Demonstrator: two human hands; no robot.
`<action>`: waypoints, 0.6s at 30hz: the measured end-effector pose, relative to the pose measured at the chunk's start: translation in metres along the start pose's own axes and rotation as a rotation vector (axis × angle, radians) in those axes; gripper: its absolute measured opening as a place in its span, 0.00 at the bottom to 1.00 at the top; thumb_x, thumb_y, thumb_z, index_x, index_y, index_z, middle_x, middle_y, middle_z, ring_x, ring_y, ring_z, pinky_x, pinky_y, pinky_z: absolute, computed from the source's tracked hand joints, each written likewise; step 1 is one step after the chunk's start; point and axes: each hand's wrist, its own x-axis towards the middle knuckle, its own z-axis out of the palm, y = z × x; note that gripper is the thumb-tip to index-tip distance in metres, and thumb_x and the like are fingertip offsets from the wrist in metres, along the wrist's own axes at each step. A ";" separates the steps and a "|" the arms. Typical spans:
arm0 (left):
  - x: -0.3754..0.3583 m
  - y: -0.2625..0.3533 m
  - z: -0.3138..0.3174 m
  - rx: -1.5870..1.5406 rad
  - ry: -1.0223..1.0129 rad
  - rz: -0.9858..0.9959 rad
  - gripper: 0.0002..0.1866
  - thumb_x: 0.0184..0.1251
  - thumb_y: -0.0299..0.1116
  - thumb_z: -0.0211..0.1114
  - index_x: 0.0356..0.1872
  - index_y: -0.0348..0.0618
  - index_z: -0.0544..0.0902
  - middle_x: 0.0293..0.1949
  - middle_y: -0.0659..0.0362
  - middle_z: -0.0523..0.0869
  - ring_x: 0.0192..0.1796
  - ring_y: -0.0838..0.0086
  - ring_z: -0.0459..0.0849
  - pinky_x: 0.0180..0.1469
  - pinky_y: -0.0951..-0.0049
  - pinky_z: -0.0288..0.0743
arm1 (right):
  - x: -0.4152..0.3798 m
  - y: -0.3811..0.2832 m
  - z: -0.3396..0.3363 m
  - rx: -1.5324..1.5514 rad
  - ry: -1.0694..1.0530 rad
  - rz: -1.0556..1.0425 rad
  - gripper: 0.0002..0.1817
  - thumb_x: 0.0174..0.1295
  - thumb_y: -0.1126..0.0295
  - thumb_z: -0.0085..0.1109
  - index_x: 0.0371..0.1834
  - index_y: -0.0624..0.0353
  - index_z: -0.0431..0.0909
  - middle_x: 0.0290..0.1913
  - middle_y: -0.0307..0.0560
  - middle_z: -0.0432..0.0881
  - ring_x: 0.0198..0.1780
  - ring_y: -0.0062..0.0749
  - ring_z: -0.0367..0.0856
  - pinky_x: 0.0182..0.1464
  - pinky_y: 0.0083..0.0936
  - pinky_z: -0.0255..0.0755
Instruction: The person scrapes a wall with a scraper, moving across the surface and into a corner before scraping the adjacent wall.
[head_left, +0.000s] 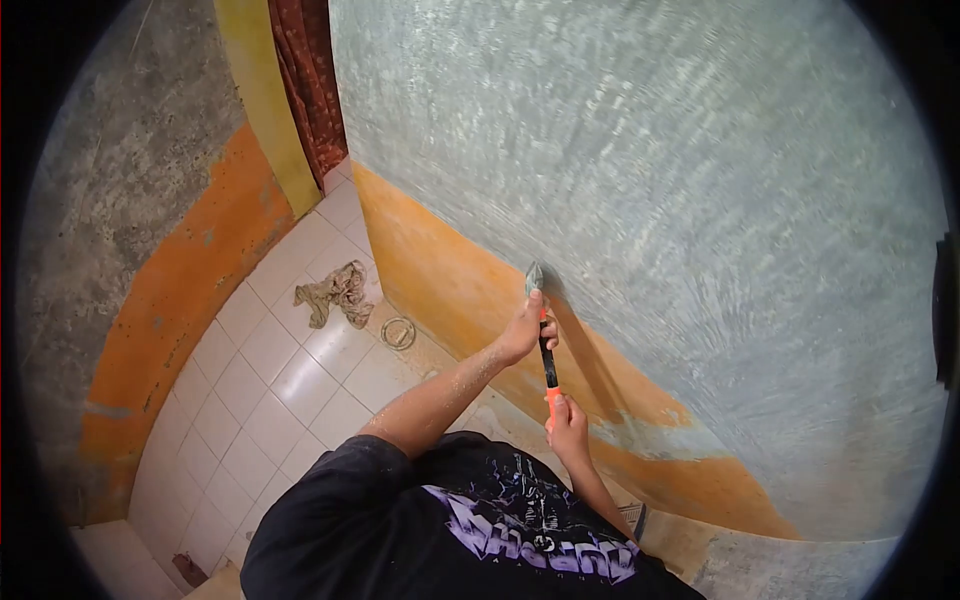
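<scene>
A long tool [549, 362] with a black shaft and orange grip sections is held upright beside the wall. My left hand [526, 328] is wrapped round its upper part, just below a grey-green, pointed head [535, 277] that is at the wall surface. Lower down, my right hand [568, 424] grips the orange end of the handle. The grey wall [640, 180] has streaky marks over it, and an orange band [440, 265] runs along its lower part. Whether the head touches the wall cannot be made out.
On the tiled floor [270, 410] lie a crumpled cloth [338, 294] and a ring-shaped object [398, 333]. A dark red curtain [305, 80] hangs beside a yellow post [262, 90]. Another wall [120, 160] with an orange band stands at the left.
</scene>
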 end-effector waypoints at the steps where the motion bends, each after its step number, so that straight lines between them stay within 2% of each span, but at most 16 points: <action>1: 0.000 0.003 -0.005 0.009 -0.016 -0.009 0.30 0.75 0.69 0.30 0.36 0.50 0.58 0.16 0.65 0.60 0.19 0.74 0.69 0.27 0.73 0.67 | -0.002 -0.004 0.008 0.029 0.001 0.022 0.22 0.76 0.52 0.47 0.42 0.61 0.79 0.18 0.32 0.66 0.17 0.16 0.63 0.20 0.19 0.57; 11: 0.008 0.034 -0.072 -0.069 0.024 -0.057 0.28 0.77 0.66 0.33 0.33 0.50 0.58 0.19 0.65 0.60 0.20 0.76 0.66 0.25 0.73 0.69 | 0.024 -0.018 0.076 -0.038 0.046 0.004 0.21 0.75 0.54 0.49 0.40 0.63 0.79 0.19 0.32 0.67 0.18 0.16 0.65 0.22 0.19 0.59; 14: 0.010 0.045 -0.091 -0.064 0.035 -0.063 0.28 0.77 0.67 0.33 0.34 0.50 0.58 0.19 0.65 0.59 0.20 0.76 0.66 0.26 0.73 0.69 | 0.040 -0.012 0.096 -0.087 0.043 -0.077 0.21 0.77 0.52 0.46 0.45 0.60 0.78 0.15 0.32 0.65 0.13 0.16 0.62 0.16 0.19 0.55; 18: 0.016 0.056 -0.120 -0.061 0.063 -0.072 0.29 0.76 0.68 0.33 0.35 0.50 0.58 0.19 0.65 0.59 0.20 0.75 0.66 0.26 0.73 0.69 | 0.059 -0.012 0.119 -0.089 0.032 -0.089 0.20 0.76 0.53 0.48 0.42 0.61 0.78 0.16 0.32 0.66 0.15 0.16 0.63 0.19 0.19 0.57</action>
